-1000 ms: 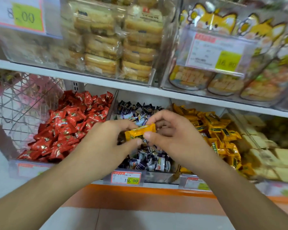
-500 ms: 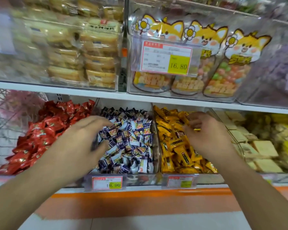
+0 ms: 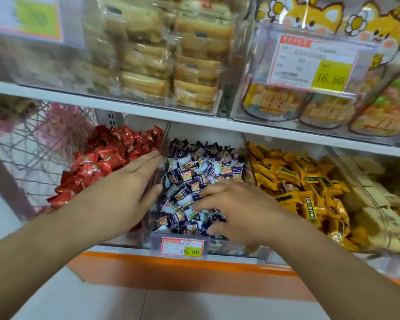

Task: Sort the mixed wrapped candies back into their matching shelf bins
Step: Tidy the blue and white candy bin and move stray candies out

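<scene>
Brightness: even, bright, diffuse shop light; source itself out of frame.
Shadows: soft, faint, under the upper shelf (image 3: 148, 112) and beneath the forearms.
Glare: pale sheen on the clear bin fronts (image 3: 247, 72) above; small glints on the red wrappers (image 3: 106, 153).
Blur: motion smear at upper left and left edge; price tag (image 3: 182, 247) fairly sharp.
Distortion: wide-angle bowing, shelves slanting, forearms stretched at the bottom corners.

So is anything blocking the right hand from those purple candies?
Nothing visible: the right hand is already down on the purple candies, fingers spread over the pile. The left hand lies at the bin's left edge, clear of it.
</scene>
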The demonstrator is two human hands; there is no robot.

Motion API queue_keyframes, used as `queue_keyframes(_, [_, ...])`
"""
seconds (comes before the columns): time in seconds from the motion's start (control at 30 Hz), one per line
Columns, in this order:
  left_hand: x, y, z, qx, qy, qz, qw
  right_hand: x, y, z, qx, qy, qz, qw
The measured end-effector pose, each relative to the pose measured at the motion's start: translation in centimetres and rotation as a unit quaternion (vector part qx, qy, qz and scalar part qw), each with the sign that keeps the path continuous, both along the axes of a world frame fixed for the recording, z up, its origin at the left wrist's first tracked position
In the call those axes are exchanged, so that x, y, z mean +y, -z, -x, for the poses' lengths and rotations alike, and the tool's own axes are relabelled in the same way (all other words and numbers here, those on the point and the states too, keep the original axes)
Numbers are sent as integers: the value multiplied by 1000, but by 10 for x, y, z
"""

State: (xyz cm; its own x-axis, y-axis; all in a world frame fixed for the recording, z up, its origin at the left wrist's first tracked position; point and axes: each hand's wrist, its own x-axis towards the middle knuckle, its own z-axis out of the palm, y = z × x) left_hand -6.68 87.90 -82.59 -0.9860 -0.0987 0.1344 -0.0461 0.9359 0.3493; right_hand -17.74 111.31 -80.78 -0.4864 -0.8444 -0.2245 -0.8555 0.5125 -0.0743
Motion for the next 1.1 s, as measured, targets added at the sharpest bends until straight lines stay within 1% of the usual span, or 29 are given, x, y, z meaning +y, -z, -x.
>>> queue_keyframes(0.13, [4,6,0,17,-11,-25,999,-25,17,3,-51,-25,22,998])
queue_keyframes(0.2, [3,7,1,19,-13,-29,999,-34,24,6,-37,-32,16,999])
queue_keyframes(0.33, [-1,7,-1,20,-1,-31,999,-42,30,14,-22,-14,19,999])
queue_keyframes(0.57, [-4,7,-2,27,-1,-41,999,-48,35,23,71,31,46,996])
queue_keyframes(0.77, [-3,7,-1,20,-3,-41,999,-46,31,28,157,83,95,979])
queue_keyframes(0.83, [-3,7,-1,16,-4,-42,999,-43,30,29,163,83,112,977])
queue_keyframes(0.9, [-2,7,0,12,-3,-43,999,-42,29,27,142,60,145,977])
queue_keyframes(0.93, [-2,7,0,12,-1,-44,999,-43,28,24,115,42,168,978])
queue_keyframes(0.97, [-2,7,1,13,1,-45,999,-44,29,21,65,29,184,980])
queue_keyframes(1.0, [-1,8,1,16,3,-45,999,-45,29,18,-4,23,187,982])
queue_keyframes(1.07, [-1,8,1,26,4,-41,999,-46,31,12,-143,22,144,979])
queue_keyframes(1.1, [-1,8,1,30,3,-39,999,-46,34,11,-168,11,115,979])
